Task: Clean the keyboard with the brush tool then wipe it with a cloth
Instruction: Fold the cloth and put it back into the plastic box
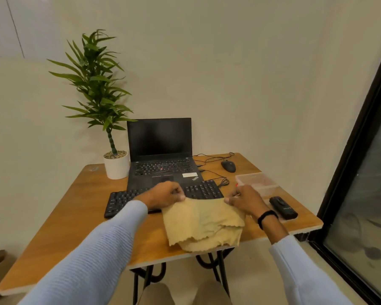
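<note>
Over the keyboard (pixel 198 191), both hands pinch a crumpled yellow cloth (pixel 204 223).

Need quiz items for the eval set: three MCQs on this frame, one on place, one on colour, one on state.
1. Where does the mouse lie, relative to the laptop? A left B on top C right
2. The cloth is: A yellow B blue C white
3. The left grip and right grip: A lie flat, open B pinch the cloth's upper edge C curl on nothing
Key: C, the mouse sits right of the laptop; A, the cloth is pale yellow; B, each pinches an upper corner.
</note>
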